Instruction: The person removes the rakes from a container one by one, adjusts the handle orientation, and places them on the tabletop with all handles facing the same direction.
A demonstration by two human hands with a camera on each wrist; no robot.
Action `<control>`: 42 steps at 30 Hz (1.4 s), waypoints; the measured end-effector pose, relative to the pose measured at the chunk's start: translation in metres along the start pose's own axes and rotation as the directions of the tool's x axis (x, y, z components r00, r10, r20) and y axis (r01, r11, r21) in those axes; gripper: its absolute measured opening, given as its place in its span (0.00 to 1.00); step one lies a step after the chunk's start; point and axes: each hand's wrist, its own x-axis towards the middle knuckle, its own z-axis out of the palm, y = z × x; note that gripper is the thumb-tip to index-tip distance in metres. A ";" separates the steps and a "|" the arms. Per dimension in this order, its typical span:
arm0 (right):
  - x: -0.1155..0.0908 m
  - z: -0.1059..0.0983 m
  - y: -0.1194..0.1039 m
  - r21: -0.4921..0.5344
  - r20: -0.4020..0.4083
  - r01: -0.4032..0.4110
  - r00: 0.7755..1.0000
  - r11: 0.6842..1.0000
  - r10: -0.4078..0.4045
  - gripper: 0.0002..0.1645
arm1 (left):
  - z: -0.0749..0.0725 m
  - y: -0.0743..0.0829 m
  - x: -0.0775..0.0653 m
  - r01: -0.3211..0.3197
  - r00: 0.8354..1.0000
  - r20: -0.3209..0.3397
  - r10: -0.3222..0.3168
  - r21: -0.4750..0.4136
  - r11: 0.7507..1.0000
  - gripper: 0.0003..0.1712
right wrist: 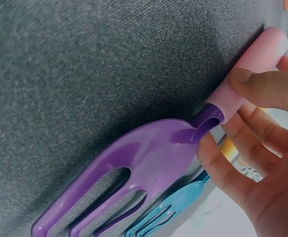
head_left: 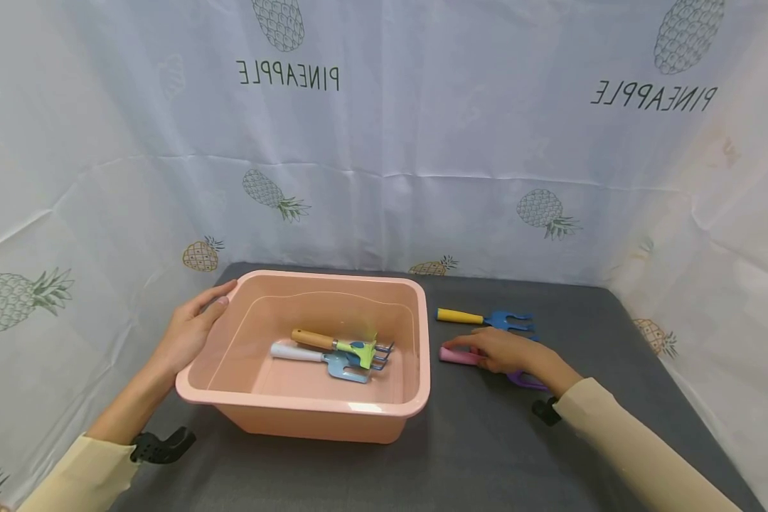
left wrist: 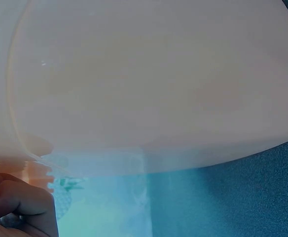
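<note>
My left hand (head_left: 188, 331) grips the left rim of a peach plastic basin (head_left: 307, 405), thumb over the edge. In the left wrist view the basin's wall (left wrist: 149, 89) fills most of the picture, with the curled fingers of the hand (left wrist: 23, 205) at the lower left. To the basin's right, my right hand (head_left: 508, 350) holds the pink handle of a purple hand fork (right wrist: 159, 148), thumb on one side and fingers on the other. The fork lies along the table, its tines pointing away from the basin. Much of it is hidden by the hand in the head view.
Inside the basin lie a light blue fork with a white handle (head_left: 297, 353) and a wooden-handled cultivator (head_left: 313, 338) with a green head. A blue fork with a yellow handle (head_left: 461, 316) rests behind my right hand. Pineapple-printed curtain (head_left: 384, 142) surrounds the dark table (head_left: 486, 441).
</note>
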 end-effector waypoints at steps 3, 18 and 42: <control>0.000 0.000 0.000 0.001 -0.003 0.009 1.000 1.000 -0.009 0.33 | 0.000 0.001 0.000 0.004 1.000 0.003 -0.004 -0.012 1.000 0.34; 0.000 -0.009 -0.001 0.134 0.062 -0.111 0.993 0.985 0.104 0.35 | 0.000 0.002 -0.002 0.002 1.000 0.010 -0.001 -0.042 0.999 0.34; -0.011 -0.087 -0.016 0.207 -0.076 -0.121 0.987 0.971 0.139 0.30 | -0.002 0.006 -0.006 -0.001 1.000 0.004 0.002 -0.045 0.999 0.34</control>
